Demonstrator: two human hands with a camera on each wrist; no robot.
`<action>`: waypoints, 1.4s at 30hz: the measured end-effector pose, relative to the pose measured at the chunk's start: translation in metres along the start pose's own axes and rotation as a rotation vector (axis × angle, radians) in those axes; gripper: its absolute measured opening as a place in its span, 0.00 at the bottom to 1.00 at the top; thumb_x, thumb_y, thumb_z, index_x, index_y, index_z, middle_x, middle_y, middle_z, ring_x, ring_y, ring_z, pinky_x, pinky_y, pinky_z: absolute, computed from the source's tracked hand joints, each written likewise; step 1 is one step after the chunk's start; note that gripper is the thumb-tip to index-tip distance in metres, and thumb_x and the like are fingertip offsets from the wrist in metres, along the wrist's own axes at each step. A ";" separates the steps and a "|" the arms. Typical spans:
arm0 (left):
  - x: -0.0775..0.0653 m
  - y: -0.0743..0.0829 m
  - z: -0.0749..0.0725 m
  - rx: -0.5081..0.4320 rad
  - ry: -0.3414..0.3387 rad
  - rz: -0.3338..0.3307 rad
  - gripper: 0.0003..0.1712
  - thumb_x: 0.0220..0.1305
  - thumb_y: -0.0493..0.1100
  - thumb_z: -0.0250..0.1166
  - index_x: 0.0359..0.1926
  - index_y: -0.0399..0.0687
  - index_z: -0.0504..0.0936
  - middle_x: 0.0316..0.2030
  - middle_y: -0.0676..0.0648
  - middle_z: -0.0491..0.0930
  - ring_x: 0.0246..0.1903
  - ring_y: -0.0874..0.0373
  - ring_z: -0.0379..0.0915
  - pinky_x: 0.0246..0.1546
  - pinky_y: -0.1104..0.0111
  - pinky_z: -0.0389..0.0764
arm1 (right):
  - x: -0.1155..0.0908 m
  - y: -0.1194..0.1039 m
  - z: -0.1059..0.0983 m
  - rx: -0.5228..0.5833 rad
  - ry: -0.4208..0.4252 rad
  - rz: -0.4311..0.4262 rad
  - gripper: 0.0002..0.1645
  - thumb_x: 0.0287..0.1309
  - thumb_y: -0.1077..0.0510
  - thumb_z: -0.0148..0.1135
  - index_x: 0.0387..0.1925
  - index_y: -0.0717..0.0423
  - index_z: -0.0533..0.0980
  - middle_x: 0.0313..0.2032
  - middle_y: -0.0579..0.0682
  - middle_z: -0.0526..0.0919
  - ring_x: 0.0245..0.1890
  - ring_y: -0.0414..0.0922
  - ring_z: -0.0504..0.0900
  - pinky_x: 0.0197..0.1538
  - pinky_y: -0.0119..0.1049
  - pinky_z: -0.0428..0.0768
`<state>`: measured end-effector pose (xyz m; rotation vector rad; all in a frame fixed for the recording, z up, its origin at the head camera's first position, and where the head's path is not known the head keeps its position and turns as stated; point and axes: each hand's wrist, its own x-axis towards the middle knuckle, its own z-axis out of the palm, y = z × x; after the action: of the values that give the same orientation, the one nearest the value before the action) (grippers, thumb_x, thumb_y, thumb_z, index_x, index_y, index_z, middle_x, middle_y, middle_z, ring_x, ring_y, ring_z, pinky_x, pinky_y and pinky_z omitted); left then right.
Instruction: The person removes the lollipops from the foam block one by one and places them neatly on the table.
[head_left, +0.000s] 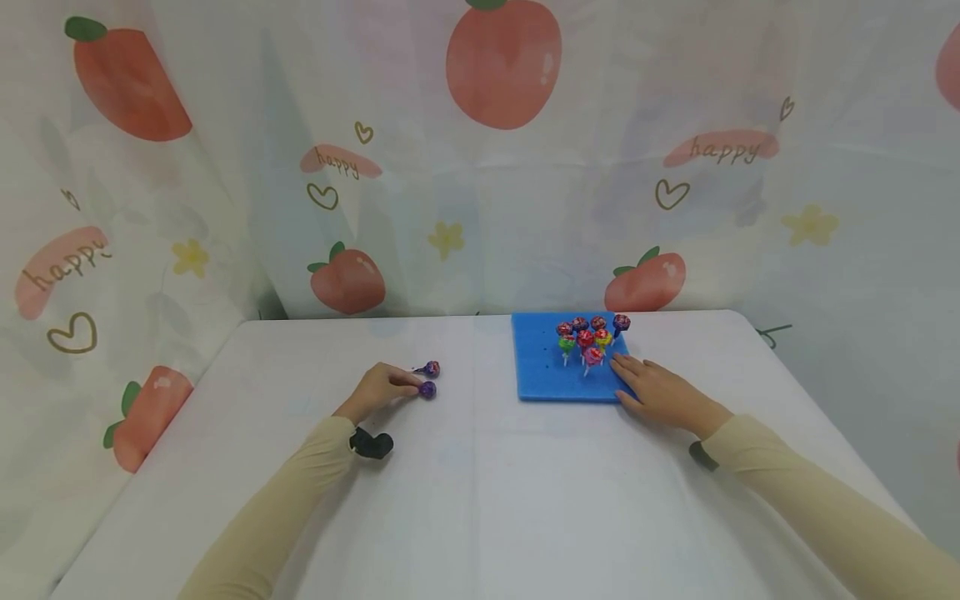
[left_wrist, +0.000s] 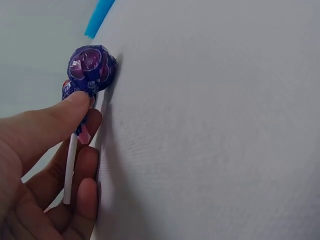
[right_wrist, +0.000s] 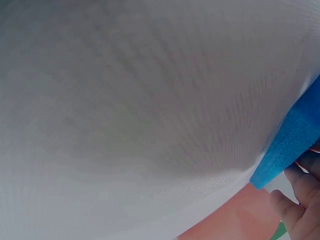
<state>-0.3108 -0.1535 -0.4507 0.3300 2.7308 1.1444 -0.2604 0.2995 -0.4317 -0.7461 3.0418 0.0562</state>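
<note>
Right hand (head_left: 663,398): you have fingers extended, not gripping, at the right edge of the blue board (head_left: 536,362).
Left hand (head_left: 381,390): you pinch a purple-wrapped lollipop (head_left: 427,390), thumb on the wrapper neck, left of the board.
Loose lollipop (head_left: 432,368): lies on the white table (head_left: 472,500), just far of your pinched one.
Lollipop cluster (head_left: 585,339): stands in the board, sticks down.
Fruit-print backdrop (head_left: 525,208): far side.

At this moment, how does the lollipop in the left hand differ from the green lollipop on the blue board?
The held lollipop is purple and blue; the green lollipop looks mostly green. The left hand pinches the held lollipop, while the green lollipop stands upright in the blue board. Both have white sticks.
</note>
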 end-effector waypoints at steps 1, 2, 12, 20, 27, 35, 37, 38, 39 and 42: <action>0.000 0.001 0.000 -0.001 -0.002 0.007 0.10 0.57 0.39 0.67 0.41 0.44 0.87 0.46 0.42 0.84 0.52 0.47 0.76 0.56 0.56 0.73 | 0.000 0.000 0.000 -0.002 0.002 -0.003 0.36 0.63 0.49 0.53 0.64 0.70 0.62 0.64 0.68 0.65 0.65 0.64 0.63 0.63 0.59 0.66; -0.001 0.002 0.000 -0.001 -0.005 0.011 0.10 0.57 0.39 0.67 0.41 0.43 0.86 0.46 0.42 0.84 0.53 0.47 0.76 0.57 0.55 0.73 | 0.000 0.001 0.000 -0.003 0.003 -0.004 0.36 0.63 0.49 0.53 0.64 0.70 0.62 0.64 0.68 0.65 0.65 0.64 0.63 0.63 0.59 0.66; -0.001 0.002 -0.002 -0.021 -0.037 0.004 0.12 0.57 0.39 0.67 0.43 0.45 0.86 0.48 0.42 0.83 0.55 0.46 0.74 0.60 0.54 0.71 | 0.001 0.001 0.001 -0.003 -0.002 0.001 0.36 0.64 0.49 0.52 0.64 0.69 0.62 0.65 0.67 0.65 0.65 0.64 0.63 0.63 0.58 0.66; -0.001 -0.002 -0.007 -0.036 -0.061 -0.010 0.15 0.57 0.40 0.67 0.47 0.45 0.84 0.49 0.43 0.82 0.56 0.47 0.74 0.59 0.56 0.72 | 0.002 0.002 0.000 -0.006 0.000 0.000 0.36 0.64 0.48 0.52 0.64 0.69 0.61 0.65 0.68 0.64 0.65 0.64 0.63 0.63 0.58 0.66; -0.002 -0.009 -0.015 -0.022 -0.091 0.021 0.18 0.56 0.42 0.68 0.49 0.45 0.83 0.49 0.43 0.83 0.55 0.47 0.74 0.57 0.57 0.74 | 0.002 0.002 0.001 -0.008 0.004 -0.003 0.36 0.64 0.48 0.52 0.64 0.69 0.62 0.64 0.68 0.64 0.65 0.64 0.63 0.63 0.58 0.66; -0.006 -0.017 -0.026 -0.045 -0.092 -0.009 0.19 0.58 0.42 0.67 0.52 0.44 0.81 0.52 0.42 0.81 0.55 0.47 0.74 0.58 0.55 0.74 | 0.001 0.001 0.001 -0.009 0.002 0.003 0.36 0.64 0.48 0.52 0.64 0.69 0.62 0.65 0.68 0.64 0.65 0.64 0.63 0.63 0.58 0.66; -0.007 -0.019 -0.029 -0.055 -0.087 -0.003 0.19 0.58 0.41 0.66 0.52 0.43 0.81 0.52 0.40 0.80 0.55 0.46 0.75 0.57 0.55 0.74 | 0.001 0.001 0.001 -0.009 0.004 0.000 0.36 0.64 0.48 0.52 0.64 0.69 0.62 0.64 0.68 0.64 0.65 0.64 0.63 0.63 0.58 0.66; -0.007 -0.021 -0.030 -0.061 -0.085 -0.007 0.19 0.58 0.41 0.66 0.52 0.42 0.81 0.52 0.40 0.80 0.54 0.46 0.75 0.57 0.54 0.73 | 0.001 0.001 0.001 -0.008 0.005 -0.001 0.36 0.64 0.48 0.52 0.64 0.69 0.62 0.64 0.68 0.65 0.65 0.64 0.63 0.63 0.58 0.66; -0.007 -0.022 -0.031 -0.068 -0.083 -0.010 0.19 0.58 0.40 0.66 0.52 0.42 0.81 0.52 0.40 0.80 0.54 0.46 0.75 0.58 0.54 0.73 | 0.001 0.001 0.001 -0.008 0.006 -0.002 0.36 0.64 0.48 0.52 0.64 0.70 0.62 0.64 0.68 0.65 0.65 0.64 0.63 0.63 0.58 0.66; -0.009 -0.025 -0.035 -0.087 -0.080 -0.034 0.20 0.58 0.41 0.66 0.53 0.42 0.80 0.53 0.40 0.79 0.55 0.46 0.74 0.58 0.53 0.72 | 0.000 0.002 0.002 -0.007 0.009 -0.005 0.36 0.64 0.49 0.52 0.64 0.70 0.62 0.64 0.68 0.65 0.65 0.64 0.63 0.63 0.58 0.66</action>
<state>-0.3141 -0.1970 -0.4439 0.3098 2.5985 1.2102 -0.2617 0.3012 -0.4339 -0.7566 3.0494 0.0630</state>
